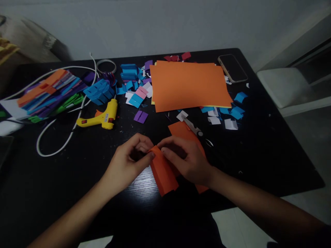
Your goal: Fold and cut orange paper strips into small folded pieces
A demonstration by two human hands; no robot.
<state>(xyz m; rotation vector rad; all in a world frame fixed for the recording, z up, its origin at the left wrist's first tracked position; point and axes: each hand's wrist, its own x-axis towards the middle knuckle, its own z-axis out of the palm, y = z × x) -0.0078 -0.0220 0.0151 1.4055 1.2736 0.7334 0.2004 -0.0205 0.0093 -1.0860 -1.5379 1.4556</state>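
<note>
My left hand [130,161] and my right hand [184,159] meet near the front middle of the black table [77,179], both pinching the top edge of a folded orange paper strip [163,175]. The strip runs from my fingertips toward me. My right hand rests on another orange sheet piece [181,131] lying under it. Scissors [193,128] lie just beyond my right hand, partly on that piece.
A stack of large orange sheets [188,86] lies at the back middle, a phone [232,68] at back right. A yellow glue gun [100,118] with a white cord [62,141] sits left. Folded coloured paper pieces [51,93] and scraps [224,112] are scattered around.
</note>
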